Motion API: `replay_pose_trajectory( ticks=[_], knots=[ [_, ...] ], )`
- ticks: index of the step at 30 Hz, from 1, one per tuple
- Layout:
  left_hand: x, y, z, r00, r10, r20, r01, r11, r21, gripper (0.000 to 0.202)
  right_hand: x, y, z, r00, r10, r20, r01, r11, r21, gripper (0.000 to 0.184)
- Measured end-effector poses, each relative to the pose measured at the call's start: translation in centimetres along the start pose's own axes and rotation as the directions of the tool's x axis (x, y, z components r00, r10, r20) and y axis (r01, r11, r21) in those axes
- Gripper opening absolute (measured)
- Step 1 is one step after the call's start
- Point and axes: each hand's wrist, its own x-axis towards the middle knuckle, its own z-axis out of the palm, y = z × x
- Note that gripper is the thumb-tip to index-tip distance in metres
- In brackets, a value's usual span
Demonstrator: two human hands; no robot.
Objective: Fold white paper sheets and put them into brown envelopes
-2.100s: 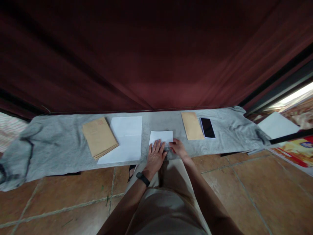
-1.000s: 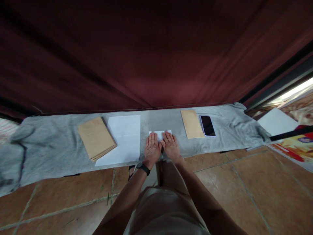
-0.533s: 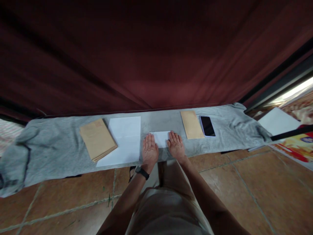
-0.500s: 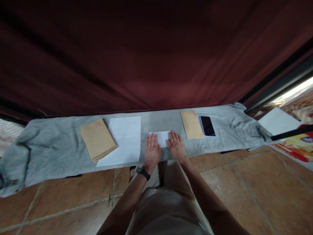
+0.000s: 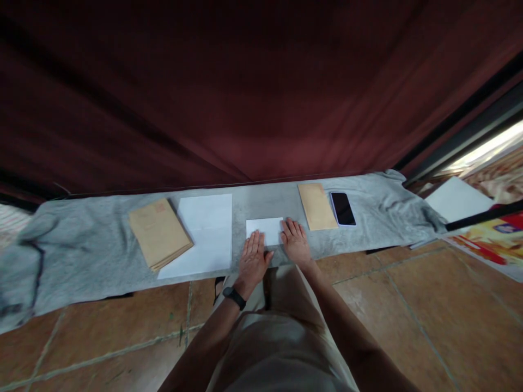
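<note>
fingers of the left hand (image 5: 252,262) lay straight and close together on the near-left part of the small white paper (image 5: 269,228), grasping nothing; the right hand (image 5: 296,246), flat, fingers slightly spread, touched its right edge. it lay on grey cloth (image 5: 265,201) between stacked brown envelopes (image 5: 160,233) and a single envelope (image 5: 317,207), contents hidden.

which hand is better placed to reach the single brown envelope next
Probably the right hand: it lies at the small white paper's right edge, nearer the single brown envelope; the left hand is farther.
</note>
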Motion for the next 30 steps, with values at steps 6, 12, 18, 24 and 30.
replay_pose_trajectory(
  ticks=[6, 12, 18, 24, 30],
  knots=[
    [-0.4, 0.1, -1.0, 1.000, 0.021, -0.005, -0.022, 1.000, -0.009, 0.059, 0.3, 0.7, -0.3, 0.999, 0.019, -0.041, -0.016, 0.996, 0.089, 0.047],
    [-0.4, 0.2, -1.3, 1.000, 0.028, -0.002, -0.028, 0.999, -0.029, 0.055, -1.1, 0.6, -1.2, 0.996, -0.064, -0.057, 0.073, 0.984, 0.164, 0.049],
    [-0.5, 0.1, -1.0, 1.000, 0.019, 0.017, -0.019, 1.000, -0.012, 0.060, -3.3, -0.2, -1.8, 0.948, -0.296, 0.119, 0.283, 0.952, 0.113, 0.048],
    [-1.4, -0.2, -0.8, 0.999, -0.025, 0.027, 0.024, 0.999, 0.023, 0.071, -3.7, 0.4, -2.1, 0.951, -0.289, 0.112, 0.282, 0.957, 0.073, 0.051],
    [-2.5, -0.7, -1.1, 0.998, -0.051, 0.038, 0.050, 0.998, 0.026, 0.077, -4.0, 0.5, -2.2, 0.951, -0.290, 0.103, 0.286, 0.957, 0.057, 0.053]
  ],
)
